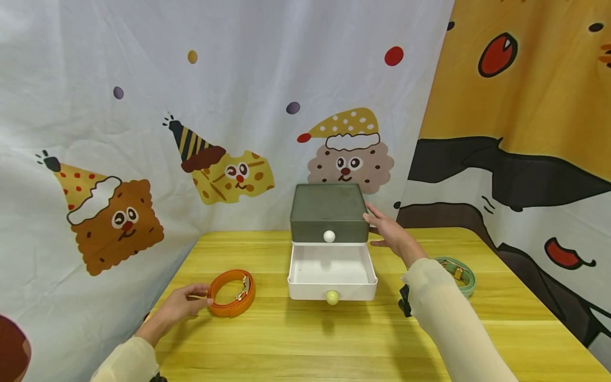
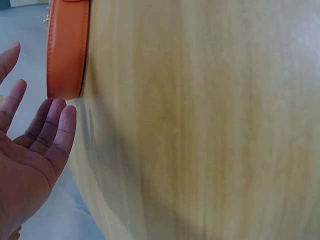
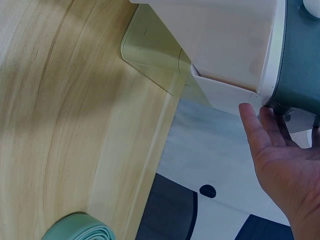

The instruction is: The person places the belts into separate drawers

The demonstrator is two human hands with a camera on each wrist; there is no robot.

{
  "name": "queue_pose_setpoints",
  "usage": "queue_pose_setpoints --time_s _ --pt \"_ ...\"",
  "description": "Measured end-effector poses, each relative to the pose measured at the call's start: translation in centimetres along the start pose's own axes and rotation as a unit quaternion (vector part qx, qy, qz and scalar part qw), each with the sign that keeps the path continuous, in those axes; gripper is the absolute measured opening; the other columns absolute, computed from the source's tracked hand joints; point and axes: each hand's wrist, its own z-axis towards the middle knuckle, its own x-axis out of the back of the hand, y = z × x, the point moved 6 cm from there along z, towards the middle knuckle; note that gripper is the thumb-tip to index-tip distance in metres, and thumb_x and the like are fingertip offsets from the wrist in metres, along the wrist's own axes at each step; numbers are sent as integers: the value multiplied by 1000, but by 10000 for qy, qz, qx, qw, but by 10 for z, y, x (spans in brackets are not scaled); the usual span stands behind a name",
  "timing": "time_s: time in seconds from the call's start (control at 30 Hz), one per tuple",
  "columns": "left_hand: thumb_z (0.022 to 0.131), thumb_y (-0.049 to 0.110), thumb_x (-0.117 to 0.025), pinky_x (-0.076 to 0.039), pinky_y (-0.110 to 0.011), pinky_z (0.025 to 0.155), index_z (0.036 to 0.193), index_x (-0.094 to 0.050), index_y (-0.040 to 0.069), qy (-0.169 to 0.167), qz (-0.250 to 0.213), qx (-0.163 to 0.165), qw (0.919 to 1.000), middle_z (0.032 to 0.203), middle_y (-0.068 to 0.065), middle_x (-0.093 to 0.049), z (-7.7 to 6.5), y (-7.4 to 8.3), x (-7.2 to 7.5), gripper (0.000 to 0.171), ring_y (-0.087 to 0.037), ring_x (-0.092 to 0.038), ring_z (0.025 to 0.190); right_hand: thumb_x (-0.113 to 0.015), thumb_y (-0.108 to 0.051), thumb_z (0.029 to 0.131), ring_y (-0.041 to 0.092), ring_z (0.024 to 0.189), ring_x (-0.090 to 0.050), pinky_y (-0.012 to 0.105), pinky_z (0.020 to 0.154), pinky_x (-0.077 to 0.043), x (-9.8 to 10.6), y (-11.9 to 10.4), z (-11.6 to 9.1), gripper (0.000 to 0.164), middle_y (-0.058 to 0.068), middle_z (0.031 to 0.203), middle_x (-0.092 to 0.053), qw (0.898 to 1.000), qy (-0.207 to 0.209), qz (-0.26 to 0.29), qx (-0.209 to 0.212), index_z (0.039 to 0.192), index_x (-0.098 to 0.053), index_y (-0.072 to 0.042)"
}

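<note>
A small drawer box with a dark grey-green upper part (image 1: 329,204) and a white knob (image 1: 329,236) stands at the back middle of the table. Its white lower drawer (image 1: 305,291), with a yellow-green knob (image 1: 332,297), is pulled out and bare inside. My right hand (image 1: 393,233) rests its fingers against the box's right side; the right wrist view shows the fingertips (image 3: 246,109) right at the upper part's edge. To the left lies a coiled orange belt (image 1: 244,303) with a metal buckle. Loosely spread, my left hand (image 1: 183,305) has its fingertips (image 2: 67,114) at the coil's edge.
A coiled green belt (image 1: 470,273) with a gold-coloured buckle lies right of the box, partly behind the right sleeve (image 1: 444,307). The wooden table (image 1: 267,345) extends to a cartoon-printed white curtain (image 1: 248,79) behind it.
</note>
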Motion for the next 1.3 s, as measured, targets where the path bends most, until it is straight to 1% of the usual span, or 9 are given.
queue_pose_setpoints --time_s 0.07,0.27,0.43,0.67,0.73,0.87,1.0,1.17,1.3 --pt "90 19 -75 -56 -42 79 135 -55 -5 11 -54 40 10000 127 -22 -57 1 -3 -1 55 -29 -61 106 -40 -43 107 42 147 -16 62 110 -29 0 0 0 66 10 166 2 10000 9 13 -6 160 -2 -37" --pt "89 19 -76 -56 -42 79 135 -55 -5 -18 6 76 10000 128 -23 -55 4 -7 -2 56 -31 -59 109 -40 -43 107 42 147 -16 62 110 -29 -1 0 0 66 10 166 1 10000 3 19 6 160 -2 -37" --pt "90 18 -75 -55 -44 82 137 -53 -5 -276 0 84 9996 127 -21 -54 4 -9 -6 56 -31 -58 111 -40 -42 107 42 147 -16 62 111 -28 -1 0 -1 66 10 166 1 10000 -12 60 1 160 -2 -37" --pt "86 23 -79 -53 -43 79 135 -54 -5 -415 239 -50 9988 118 -14 -58 6 -8 -9 62 -27 -59 106 -41 -43 107 42 148 -15 62 111 -28 -2 0 -2 66 10 166 2 10000 -12 77 -14 160 -2 -37" --pt "87 23 -79 -52 -43 78 135 -54 -6 -491 336 -138 9981 114 -12 -61 6 -9 -11 62 -26 -59 103 -40 -43 107 42 148 -16 62 111 -28 -2 -1 -2 66 9 166 1 10000 -4 72 -10 160 -2 -37" --pt "87 22 -79 -48 -36 71 135 -53 -6 -610 416 -282 9969 105 -9 -63 7 -10 -14 61 -22 -56 93 -40 -43 107 42 147 -16 62 110 -30 -1 -1 -2 65 9 166 2 10000 -5 27 14 160 -2 -37" --pt "87 19 -78 -43 -32 64 136 -51 -7 -703 438 -494 9953 101 -9 -61 8 -10 -17 61 -22 -52 86 -40 -44 107 41 147 -16 62 110 -30 0 0 -2 65 9 166 1 10000 1 3 24 160 -2 -38" --pt "87 15 -78 -46 -33 66 134 -50 -12 -759 501 -891 9919 105 -12 -63 8 -5 -19 61 -24 -55 90 -40 -44 107 41 147 -17 61 110 -30 0 0 -1 65 9 166 1 10000 19 7 14 160 -2 -38" --pt "86 14 -79 -48 -33 69 132 -52 -12 -752 578 -1010 9904 106 -12 -63 10 -4 -21 59 -24 -57 92 -40 -44 107 42 147 -16 62 111 -29 0 1 -1 66 9 166 2 10000 11 55 -10 160 -2 -38"
